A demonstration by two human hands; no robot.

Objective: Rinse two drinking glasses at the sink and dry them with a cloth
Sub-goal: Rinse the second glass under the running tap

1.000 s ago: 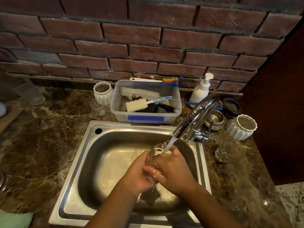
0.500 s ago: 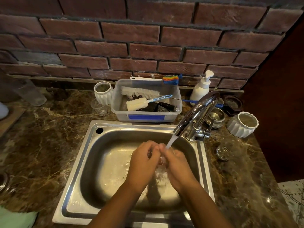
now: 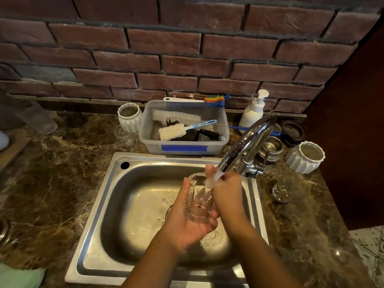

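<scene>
Under the running tap (image 3: 247, 146), over the sink (image 3: 116, 204), glass 1 (image 3: 198, 201) now lies tilted in the cupped left hand (image 3: 188, 221), no longer hidden; right hand (image 3: 227, 193) fingers rub its rim. Glass 2 (image 3: 288, 187) waits beside, so rinsing is half done.

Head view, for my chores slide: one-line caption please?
Both hands, left hand and right hand, hold a drinking glass under the running faucet.

place: home kitchen | steel sink (image 3: 116, 204) sitting in brown marble desk (image 3: 52, 183), tap (image 3: 247, 146) running at 1 o'clock | tub of brushes (image 3: 182, 129) and soap pump bottle (image 3: 252, 113) standing at 12 o'clock | brick wall (image 3: 166, 48) backing it
</scene>
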